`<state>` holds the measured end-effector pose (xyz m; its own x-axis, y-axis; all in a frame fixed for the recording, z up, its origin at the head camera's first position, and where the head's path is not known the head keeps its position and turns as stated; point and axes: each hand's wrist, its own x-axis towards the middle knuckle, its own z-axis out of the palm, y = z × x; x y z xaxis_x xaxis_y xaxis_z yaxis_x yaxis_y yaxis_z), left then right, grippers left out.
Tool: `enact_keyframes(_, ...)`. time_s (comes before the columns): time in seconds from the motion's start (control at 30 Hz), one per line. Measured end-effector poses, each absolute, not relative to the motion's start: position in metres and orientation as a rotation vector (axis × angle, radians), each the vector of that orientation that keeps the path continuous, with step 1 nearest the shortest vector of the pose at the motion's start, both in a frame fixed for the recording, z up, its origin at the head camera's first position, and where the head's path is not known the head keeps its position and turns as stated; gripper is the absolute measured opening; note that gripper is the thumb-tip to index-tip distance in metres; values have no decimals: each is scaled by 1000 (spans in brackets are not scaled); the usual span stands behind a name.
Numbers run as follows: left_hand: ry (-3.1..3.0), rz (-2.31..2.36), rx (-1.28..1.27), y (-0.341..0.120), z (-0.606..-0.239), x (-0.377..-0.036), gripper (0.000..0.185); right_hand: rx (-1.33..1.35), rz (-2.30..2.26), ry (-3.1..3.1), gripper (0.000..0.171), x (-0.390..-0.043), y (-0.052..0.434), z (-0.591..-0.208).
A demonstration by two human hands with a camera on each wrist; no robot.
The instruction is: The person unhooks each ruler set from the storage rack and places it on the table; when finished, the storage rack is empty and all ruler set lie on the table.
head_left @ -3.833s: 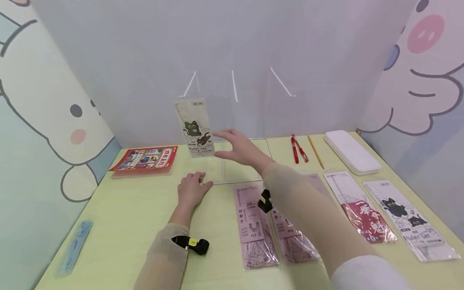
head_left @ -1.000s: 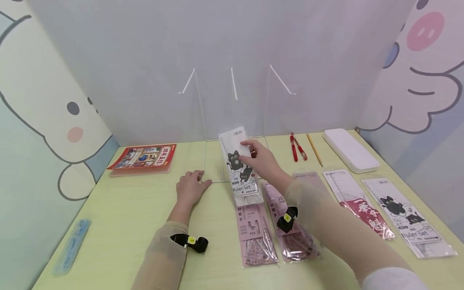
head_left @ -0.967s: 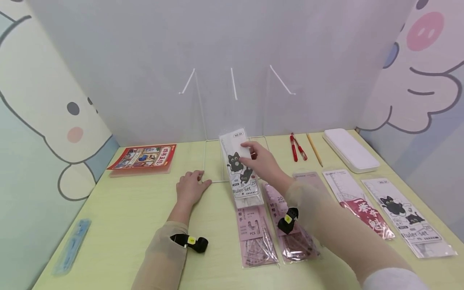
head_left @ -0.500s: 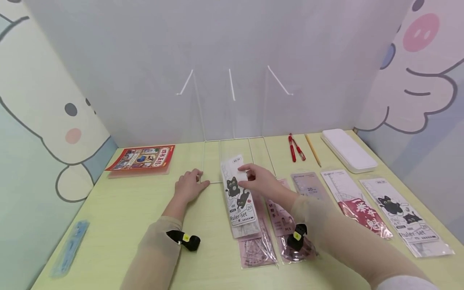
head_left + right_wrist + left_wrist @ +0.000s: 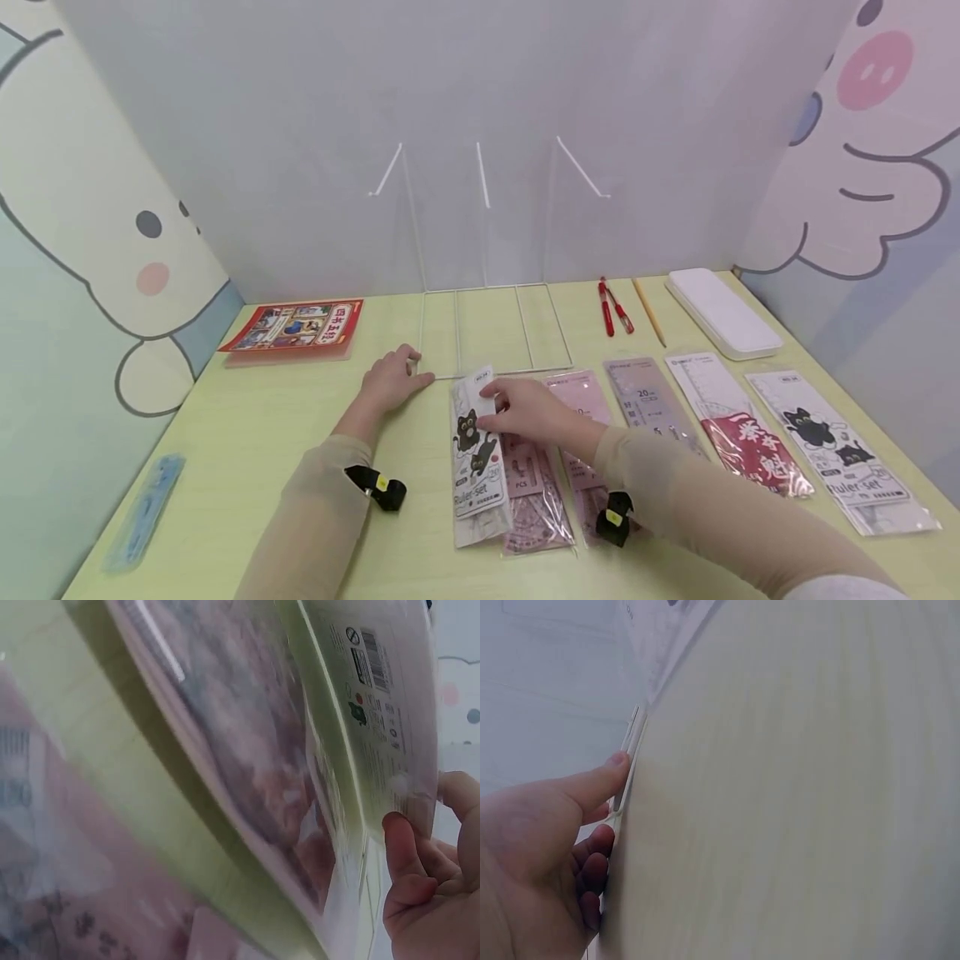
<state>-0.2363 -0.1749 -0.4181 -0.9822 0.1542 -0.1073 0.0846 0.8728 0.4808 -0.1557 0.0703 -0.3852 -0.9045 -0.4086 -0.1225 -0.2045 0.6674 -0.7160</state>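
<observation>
Near the middle of the bench [image 5: 262,450], the right hand [image 5: 525,410] pinches the top edge of a cat ruler pack [image 5: 474,454] between thumb and curled fingers; the pack lies along the bench with its lower end toward the person, partly over a pink ruler pack [image 5: 531,492]. From the right wrist view, the thumb and fingertips [image 5: 401,847] clamp the pack's printed back near its barcode. The left hand [image 5: 390,385] rests flat on the bench, fingers relaxed, its fingertips touching the front left corner of a white wire rack [image 5: 487,329]; the left wrist view shows the thumb [image 5: 600,780] lying along the wire base.

Just right of the held pack lie a second pink ruler pack [image 5: 585,417], a grey ruler pack [image 5: 652,400], a red-and-white ruler pack [image 5: 738,433] and another cat ruler pack [image 5: 840,450], making six ruler packs in all. Behind them are two red pens [image 5: 613,307], one pencil [image 5: 649,311] and one white case [image 5: 722,312]. One red booklet [image 5: 300,327] sits far left, and one blue ruler [image 5: 146,508] lies at the left edge
</observation>
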Motion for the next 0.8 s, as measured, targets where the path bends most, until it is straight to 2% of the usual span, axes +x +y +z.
enact_keyframes(0.43,2859,710,170,-176,-414,-239,53,-712,-711,2657,58,-136,41,-391)
enact_keyframes(0.8,2857,736,201,-175,-411,-236,52,-738,-651,2666,56,-130,33,-392)
